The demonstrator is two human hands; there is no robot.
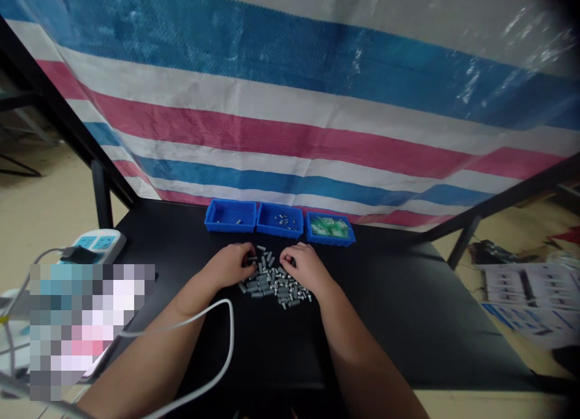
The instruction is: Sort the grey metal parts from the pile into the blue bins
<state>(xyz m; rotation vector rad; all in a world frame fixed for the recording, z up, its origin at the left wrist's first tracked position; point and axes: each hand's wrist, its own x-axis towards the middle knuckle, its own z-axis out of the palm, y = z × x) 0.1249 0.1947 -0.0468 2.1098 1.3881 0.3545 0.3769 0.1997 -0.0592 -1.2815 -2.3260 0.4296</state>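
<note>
A loose pile of small grey metal cylinders (261, 286), mixed with shinier screw-like pieces (281, 280), lies on the black tabletop between my hands. My left hand (232, 265) is at the pile's left edge, its fingers curled around what looks like a small grey cylinder (252, 259). On the opposite side, my right hand (309, 266) has thumb and fingers pinched together above the pile's edge; whatever is between them is too small to make out. Just beyond stand three blue bins: the left bin (231, 230) and the middle bin (277, 230) hold a few small metal pieces, the right bin (333, 241) green-and-clear packets.
A white power strip (113, 245) with a black plug sits at the table's left edge, beside a blurred-out object (97, 322). A white cable (232, 340) loops across my left forearm. Behind the bins hangs a striped plastic sheet (290, 129). Papers (534, 286) lie beyond the right edge.
</note>
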